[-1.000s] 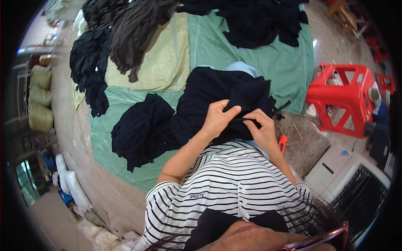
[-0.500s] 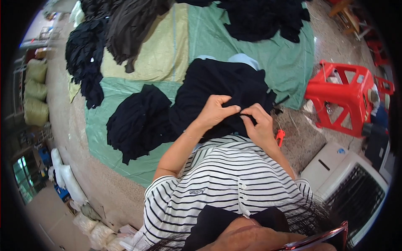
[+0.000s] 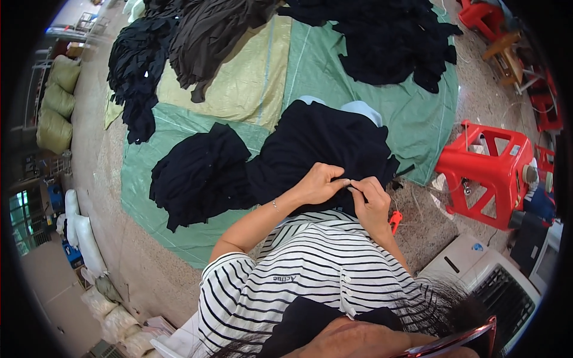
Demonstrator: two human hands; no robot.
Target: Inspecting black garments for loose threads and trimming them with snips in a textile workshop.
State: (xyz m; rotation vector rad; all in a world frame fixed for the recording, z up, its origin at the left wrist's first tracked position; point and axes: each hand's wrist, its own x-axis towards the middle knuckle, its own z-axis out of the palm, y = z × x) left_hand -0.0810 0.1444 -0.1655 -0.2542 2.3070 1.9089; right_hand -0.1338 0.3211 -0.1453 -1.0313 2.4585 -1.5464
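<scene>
Hands meet at centre frame: left hand [image 3: 318,184] and right hand [image 3: 371,201] both pinched narrow on the near edge of a black garment [image 3: 325,149], fingertips almost touching; what sits between them is too small to make out, could be thread or a fabric fold. Garment lies on the person's lap, spreading toward 12 o'clock onto a green tarp [image 3: 418,119], its near part hidden behind the hands and a striped shirt [image 3: 310,280]. Orange-red snips [image 3: 394,222] just beside the right wrist at 4 o'clock, partly hidden. Second heap of black cloth [image 3: 200,176] at 9 o'clock, touching the garment. Red plastic stool [image 3: 486,173] at 3 o'clock. White appliance [image 3: 477,280] at 4 o'clock, cut off by the rim. Larger black pile [image 3: 388,45] at 1 o'clock, dark grey pile [image 3: 206,36] at 11 o'clock on a yellow sheet [image 3: 245,89]. Green sacks [image 3: 57,110] at far 9 o'clock, blurred. Person's hair and red glasses frame clipped at the bottom edge.
</scene>
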